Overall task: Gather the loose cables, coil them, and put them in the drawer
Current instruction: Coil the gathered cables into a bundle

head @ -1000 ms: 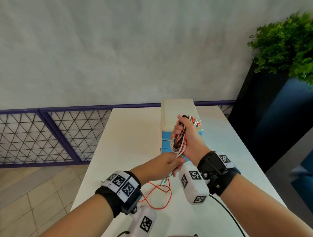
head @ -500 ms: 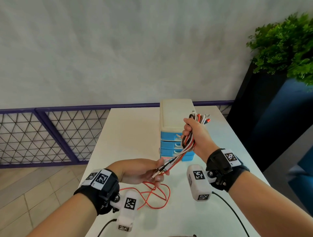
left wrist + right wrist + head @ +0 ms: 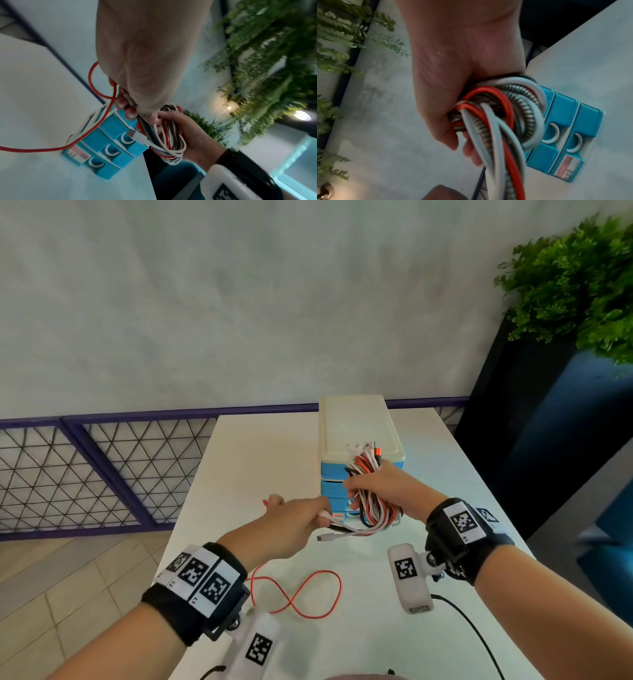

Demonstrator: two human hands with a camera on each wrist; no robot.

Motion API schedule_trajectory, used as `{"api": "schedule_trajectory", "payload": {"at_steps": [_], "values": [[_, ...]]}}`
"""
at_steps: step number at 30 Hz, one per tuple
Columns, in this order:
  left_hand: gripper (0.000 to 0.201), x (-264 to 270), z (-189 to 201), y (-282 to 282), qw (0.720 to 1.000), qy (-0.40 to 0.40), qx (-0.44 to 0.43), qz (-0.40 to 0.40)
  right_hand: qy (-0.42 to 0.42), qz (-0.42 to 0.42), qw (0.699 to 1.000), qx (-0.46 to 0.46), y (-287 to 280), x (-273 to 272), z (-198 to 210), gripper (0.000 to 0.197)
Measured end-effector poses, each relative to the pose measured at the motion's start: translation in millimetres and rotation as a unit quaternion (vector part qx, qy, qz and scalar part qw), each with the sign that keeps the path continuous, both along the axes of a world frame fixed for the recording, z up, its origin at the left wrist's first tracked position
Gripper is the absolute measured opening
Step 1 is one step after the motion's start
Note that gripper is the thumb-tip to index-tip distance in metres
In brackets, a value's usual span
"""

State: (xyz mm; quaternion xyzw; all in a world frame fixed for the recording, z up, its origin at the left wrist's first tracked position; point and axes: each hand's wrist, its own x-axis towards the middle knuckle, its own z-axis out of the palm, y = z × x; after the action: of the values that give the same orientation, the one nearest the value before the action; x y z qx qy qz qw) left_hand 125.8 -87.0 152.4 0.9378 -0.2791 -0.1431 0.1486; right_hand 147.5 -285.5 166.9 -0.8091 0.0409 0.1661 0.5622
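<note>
Cables [image 3: 375, 501], red, white and braided, sit bundled in loops in the right hand [image 3: 383, 491], which is clamped round them just in front of the drawer unit [image 3: 356, 433]. The left hand [image 3: 287, 525] pinches the free ends, one with a white plug [image 3: 137, 136], and the red cable [image 3: 301, 594] trails from it in loose curves onto the table [image 3: 260, 446]. To coil well, I judge the left hand should feed slack in even loops while the right keeps its clamp, so no loop springs out. Counted: one bundle, strands too tangled to number; one trailing red cable; three drawer handles in the left wrist view, all drawers closed.
</note>
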Motion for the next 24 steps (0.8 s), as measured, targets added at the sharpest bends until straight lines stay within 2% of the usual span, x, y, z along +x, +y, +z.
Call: {"api": "schedule_trajectory", "payload": {"at_steps": [3,5,7,9,12,14,18,24], "values": [[0.029,1.7,13.7,-2.7,0.994,-0.093,0.027,-0.044,0.044,0.044,0.998,0.011,2.2,-1.2,-3.2,0.022],[0.032,3.0,23.4,-3.0,0.993,-0.107,0.018,-0.050,0.069,0.051,0.996,0.031,2.9,-1.6,-5.8,0.034],[0.034,3.2,31.7,-3.0,0.995,-0.088,0.007,-0.035,0.118,0.067,0.984,0.118,2.8,-4.2,-7.3,0.043],[0.040,3.6,37.2,-3.1,0.997,-0.071,0.013,-0.030,0.162,0.089,0.958,0.218,5.1,-9.9,-5.8,0.032],[0.037,2.8,42.5,-4.1,0.998,-0.051,0.030,-0.032,0.184,0.093,0.933,0.295,8.1,-16.8,-6.0,0.021],[0.026,2.4,44.4,-3.1,0.999,-0.032,0.014,-0.029,0.195,0.103,0.925,0.310,9.1,-19.5,-5.1,0.021],[0.018,5.9,39.5,1.8,0.998,-0.034,-0.011,-0.044,0.220,0.168,0.910,0.309,9.4,-21.0,-4.7,0.025],[0.011,6.4,36.1,4.7,0.996,-0.056,-0.033,-0.060,0.248,0.174,0.898,0.318,8.8,-21.6,-4.3,0.025]]}}
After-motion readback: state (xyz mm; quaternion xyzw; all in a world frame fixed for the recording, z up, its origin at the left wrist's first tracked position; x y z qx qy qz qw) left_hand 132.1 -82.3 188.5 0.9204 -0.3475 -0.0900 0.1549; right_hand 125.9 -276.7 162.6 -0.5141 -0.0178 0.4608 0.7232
